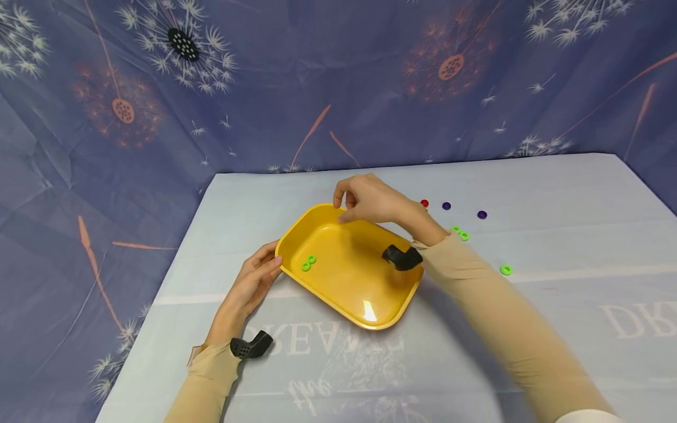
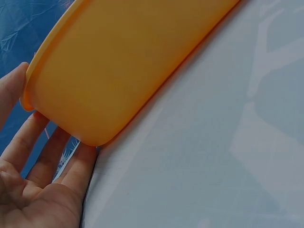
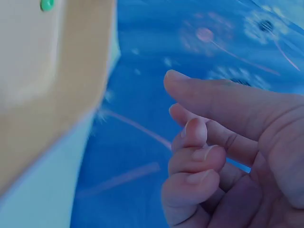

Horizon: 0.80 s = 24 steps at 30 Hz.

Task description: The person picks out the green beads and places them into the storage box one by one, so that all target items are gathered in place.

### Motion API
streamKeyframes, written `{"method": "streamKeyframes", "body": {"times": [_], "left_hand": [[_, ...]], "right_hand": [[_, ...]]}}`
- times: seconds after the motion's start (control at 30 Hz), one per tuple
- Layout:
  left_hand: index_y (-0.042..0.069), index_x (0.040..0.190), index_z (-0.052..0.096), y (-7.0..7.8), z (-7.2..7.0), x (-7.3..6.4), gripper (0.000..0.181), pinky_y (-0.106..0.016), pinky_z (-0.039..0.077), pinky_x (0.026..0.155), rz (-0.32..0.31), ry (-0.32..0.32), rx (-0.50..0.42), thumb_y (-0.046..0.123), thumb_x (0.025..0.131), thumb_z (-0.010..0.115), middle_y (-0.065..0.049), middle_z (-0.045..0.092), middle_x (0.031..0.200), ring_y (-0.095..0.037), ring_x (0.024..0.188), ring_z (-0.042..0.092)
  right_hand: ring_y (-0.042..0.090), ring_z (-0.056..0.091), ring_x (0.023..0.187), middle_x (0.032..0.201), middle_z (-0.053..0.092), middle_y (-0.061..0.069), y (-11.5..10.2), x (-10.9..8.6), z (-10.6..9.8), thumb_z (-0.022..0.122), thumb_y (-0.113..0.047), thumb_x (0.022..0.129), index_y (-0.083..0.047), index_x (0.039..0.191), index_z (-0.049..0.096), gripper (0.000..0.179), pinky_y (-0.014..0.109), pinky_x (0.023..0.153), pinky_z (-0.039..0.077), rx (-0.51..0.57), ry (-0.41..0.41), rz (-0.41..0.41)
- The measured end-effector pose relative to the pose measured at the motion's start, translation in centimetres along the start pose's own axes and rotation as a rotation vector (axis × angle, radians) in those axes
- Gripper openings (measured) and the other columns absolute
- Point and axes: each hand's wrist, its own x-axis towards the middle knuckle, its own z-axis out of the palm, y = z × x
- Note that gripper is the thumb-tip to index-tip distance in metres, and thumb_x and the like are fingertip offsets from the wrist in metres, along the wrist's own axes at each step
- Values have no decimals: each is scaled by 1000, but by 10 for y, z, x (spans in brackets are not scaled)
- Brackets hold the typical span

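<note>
A yellow plastic tray [image 1: 338, 282] with rounded corners sits on the table, turned at an angle. Two small green rings [image 1: 312, 258] lie inside it near the left end. At its left corner my left hand [image 1: 252, 282] grips the rim, thumb on top and fingers against the outer wall, as the left wrist view also shows. Above the far edge hovers my right hand [image 1: 372, 198], its fingers loosely curled and the thumb tip apart from them. Nothing shows between those fingers [image 3: 194, 159] in the right wrist view.
Right of the tray, several small pieces lie on the white tablecloth [image 1: 555, 235]: a red one [image 1: 425, 202], a purple one [image 1: 446, 205], another purple one [image 1: 482, 215] and more green rings [image 1: 506, 269]. A blue patterned curtain [image 1: 317, 76] hangs behind the table.
</note>
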Motion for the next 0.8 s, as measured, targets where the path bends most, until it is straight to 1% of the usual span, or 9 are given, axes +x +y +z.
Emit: {"method": "streamKeyframes", "body": {"times": [0.1,0.17,0.23,0.33,0.43,0.53,0.67,0.8], "left_hand": [[10,127,56,1,1,-1,29,-23,50,98,-5,1,5,1,100,53,-3,56,125,-14,112,57],[10,128,56,1,2,-1,30,-23,50,99,-6,1,7,1,100,53,-3,56,125,-14,112,57],[10,128,57,2,2,-1,30,-23,50,99,-5,3,13,1,99,54,-3,56,125,-14,113,56],[10,129,57,3,2,-1,31,-23,50,99,-7,11,21,2,99,55,-2,56,126,-14,113,56],[9,130,55,3,2,-1,31,-22,50,99,-14,16,35,3,99,55,-3,55,128,-14,114,55],[7,132,53,2,2,-2,32,-22,49,100,-23,15,37,3,100,53,-4,53,129,-14,114,55],[7,133,53,1,2,-4,33,-22,49,100,-28,19,24,3,100,52,-3,53,130,-13,116,56],[8,132,53,0,3,-3,33,-22,49,100,-26,15,9,2,100,52,-3,53,130,-12,116,57]], "right_hand": [[20,49,66,73,57,6,18,-34,-19,77,-15,86,-8,102,68,20,29,61,41,36,96,16],[20,49,66,73,56,6,33,-56,-26,77,-16,86,-8,102,67,20,29,60,42,66,148,50],[20,49,65,74,56,7,50,-74,-29,77,-16,86,-8,103,67,21,28,59,42,104,190,97],[18,47,61,77,56,8,76,-96,-27,77,-17,87,-7,104,67,22,26,54,40,159,213,184],[15,44,59,78,55,8,99,-112,-19,77,-18,87,-4,105,66,25,25,51,36,212,216,263],[15,43,59,78,55,9,118,-122,-11,76,-17,87,-2,106,65,26,26,52,35,242,220,309],[16,43,60,78,56,8,139,-134,-6,75,-16,88,-1,106,66,25,27,53,35,226,259,351],[14,43,57,76,57,7,157,-148,-9,74,-21,90,-1,110,65,30,28,53,36,223,289,398]]}}
